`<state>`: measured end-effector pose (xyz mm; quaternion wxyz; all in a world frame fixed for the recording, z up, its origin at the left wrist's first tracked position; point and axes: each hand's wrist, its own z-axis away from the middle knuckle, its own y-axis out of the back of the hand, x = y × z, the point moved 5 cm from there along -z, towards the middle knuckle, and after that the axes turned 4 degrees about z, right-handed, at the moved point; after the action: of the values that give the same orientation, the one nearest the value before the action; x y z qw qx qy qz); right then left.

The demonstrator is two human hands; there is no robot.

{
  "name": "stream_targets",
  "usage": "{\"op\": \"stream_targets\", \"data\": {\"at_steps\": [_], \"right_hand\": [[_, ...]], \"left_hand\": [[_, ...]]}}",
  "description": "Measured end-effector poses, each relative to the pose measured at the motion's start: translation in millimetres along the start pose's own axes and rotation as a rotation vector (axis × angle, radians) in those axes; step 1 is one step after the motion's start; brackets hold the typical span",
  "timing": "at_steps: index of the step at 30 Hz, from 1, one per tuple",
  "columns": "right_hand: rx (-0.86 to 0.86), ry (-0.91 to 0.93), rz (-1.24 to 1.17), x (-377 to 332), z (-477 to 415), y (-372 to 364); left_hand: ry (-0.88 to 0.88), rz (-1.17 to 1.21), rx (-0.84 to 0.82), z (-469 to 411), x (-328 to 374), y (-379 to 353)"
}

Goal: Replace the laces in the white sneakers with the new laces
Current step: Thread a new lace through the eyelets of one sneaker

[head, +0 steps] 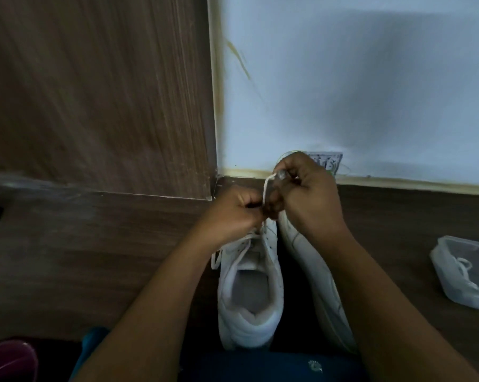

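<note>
Left hand (pixel 232 213) and right hand (pixel 308 194) both pinch 1 lace (pixel 265 188) above 2 sneakers (pixel 249 299) (right arm (pixel 370 285) partly blocks 1), plastic tub (pixel 447 288) off right.

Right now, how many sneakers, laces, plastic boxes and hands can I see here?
White sneakers: 2 (sneaker being laced, other sneaker)
Laces: 2 (held lace, boxed lace)
Clear plastic box: 1
Hands: 2 (left hand, right hand)
Total: 7

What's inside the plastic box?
A white lace lies looped in the clear box. The box's right side runs past the picture's edge, so anything else in there cannot be seen.
</note>
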<state>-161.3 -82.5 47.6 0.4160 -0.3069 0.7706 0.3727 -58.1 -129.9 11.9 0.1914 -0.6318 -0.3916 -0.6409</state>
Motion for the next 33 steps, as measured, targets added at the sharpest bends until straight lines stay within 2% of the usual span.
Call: {"op": "stream_targets", "data": {"at_steps": [1,2,5,6,7,8,10,12,13,15,18,20,22,23,26,28,30,33], "right_hand": [[-0.029,-0.079,-0.113,3.5,-0.5,2.2],[-0.116,-0.141,-0.126,6.1,0.1,4.1],[-0.518,-0.138,0.251,18.3,8.6,-1.8],[-0.551,-0.093,0.339,21.1,11.6,-5.6],[-0.502,-0.058,0.333,18.8,11.7,-9.5],[-0.391,-0.059,0.224,14.7,8.8,-10.0],[-0.09,-0.091,-0.207,-2.4,0.7,1.3],[0.07,-0.091,-0.586,-13.8,-4.9,14.6],[0.066,-0.098,-0.619,-12.8,-6.1,16.3],[-0.027,-0.132,-0.417,-8.4,-3.2,11.5],[-0.155,-0.189,-0.046,10.3,2.2,5.3],[-0.318,-0.217,0.01,13.4,6.2,-0.4],[-0.495,-0.19,0.005,8.4,13.1,-10.5],[-0.518,-0.17,0.005,6.1,14.9,-14.6],[-0.481,-0.178,-0.018,7.6,13.7,-18.1],[-0.5,-0.184,0.011,8.0,12.8,-17.0],[-0.448,-0.193,0.022,9.9,10.7,-12.2],[-0.365,-0.277,0.03,14.9,6.6,-3.6]], "left_hand": [[-0.005,0.057,0.04,0.0,2.4,2.8],[0.002,0.161,0.082,0.7,5.4,5.9],[-0.06,0.581,0.173,1.7,17.4,17.9],[-0.1,0.689,0.184,1.9,20.7,21.2],[-0.125,0.742,0.193,1.9,21.5,23.5],[-0.113,0.719,0.206,1.5,19.6,25.0],[0.006,0.469,0.216,0.7,8.8,25.4],[0.136,0.149,0.036,5.5,1.4,15.1],[0.169,0.066,-0.082,8.9,0.1,7.3],[0.176,0.066,-0.167,11.7,2.1,-1.5],[0.135,0.285,0.004,6.3,6.6,8.9],[0.096,0.451,0.069,3.4,8.3,17.2],[0.058,0.463,0.064,3.7,8.4,16.7],[0.054,0.447,0.066,4.1,8.3,15.1],[0.063,0.517,0.147,3.3,8.0,18.5],[0.043,0.707,0.178,4.1,9.8,26.4],[0.065,0.956,0.214,5.9,8.9,36.1],[0.153,1.131,0.383,7.7,-1.4,52.2]]}}
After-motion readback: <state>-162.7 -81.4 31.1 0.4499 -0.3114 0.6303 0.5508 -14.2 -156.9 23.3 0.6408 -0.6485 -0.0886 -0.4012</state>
